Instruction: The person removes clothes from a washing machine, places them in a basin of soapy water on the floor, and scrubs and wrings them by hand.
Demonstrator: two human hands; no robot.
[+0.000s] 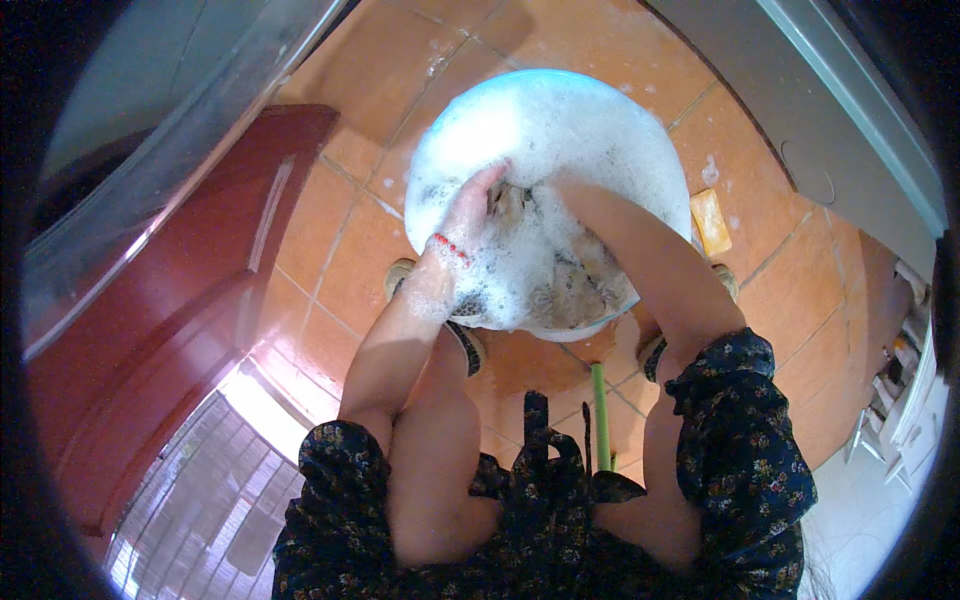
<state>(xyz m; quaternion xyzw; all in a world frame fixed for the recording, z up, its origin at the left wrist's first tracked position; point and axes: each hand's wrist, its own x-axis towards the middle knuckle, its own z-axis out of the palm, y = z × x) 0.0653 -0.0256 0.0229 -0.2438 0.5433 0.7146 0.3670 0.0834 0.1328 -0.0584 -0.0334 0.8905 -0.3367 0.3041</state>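
A round basin (559, 336) with a pale blue rim stands on the floor between my feet, filled with thick white suds (600, 142). Wet, brownish patterned cloth (574, 289) shows through the foam at the near side. My left hand (474, 201), with a red bead bracelet (450, 249) at the wrist, rests in the suds against a bunched fold of cloth (510, 199). Foam hides part of its fingers. My right forearm (637, 232) reaches into the basin from the right; its hand is sunk in foam, so its grip is hidden.
A yellow bar of soap (710, 223) lies on the orange tiles (795, 277) right of the basin. A dark red wooden door (172, 300) stands open at left. A green stick (600, 416) is between my legs. A grey panel (787, 97) borders the upper right.
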